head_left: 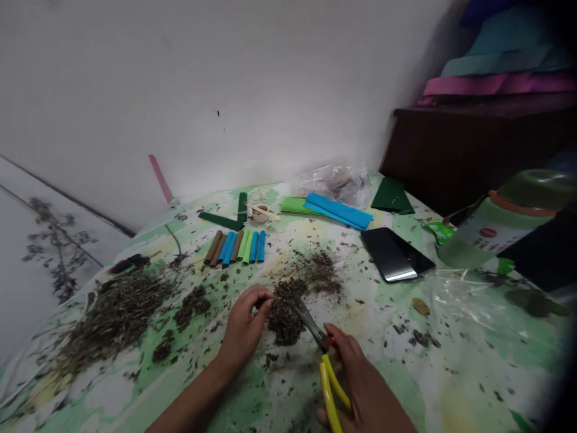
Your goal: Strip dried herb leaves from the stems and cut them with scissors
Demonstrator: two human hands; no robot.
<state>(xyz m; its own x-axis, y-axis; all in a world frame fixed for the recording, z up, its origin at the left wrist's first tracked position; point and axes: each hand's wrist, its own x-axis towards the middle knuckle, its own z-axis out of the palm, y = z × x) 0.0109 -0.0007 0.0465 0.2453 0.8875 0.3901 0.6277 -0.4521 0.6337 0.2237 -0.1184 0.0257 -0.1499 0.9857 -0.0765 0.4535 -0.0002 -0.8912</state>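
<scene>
The right hand's grip clasps yellow-handled metal shears slanting far-left into the dark crumbled-leaf heap; the left hand, fingertips pinched, borders its left side.

From my distant place I receive a rather dim, greyish view, in which the light is soft and falls most brightly on the white wall behind the table, though I cannot tell its source. A pale strip of glare sits on the lower edge of the phone, small shines mark the clear plastic, and a weak shadow lies beside the right hand. The wide lens stretches the bottle at right, blackness covers the right corners, and the lower left looks blurred.
</scene>
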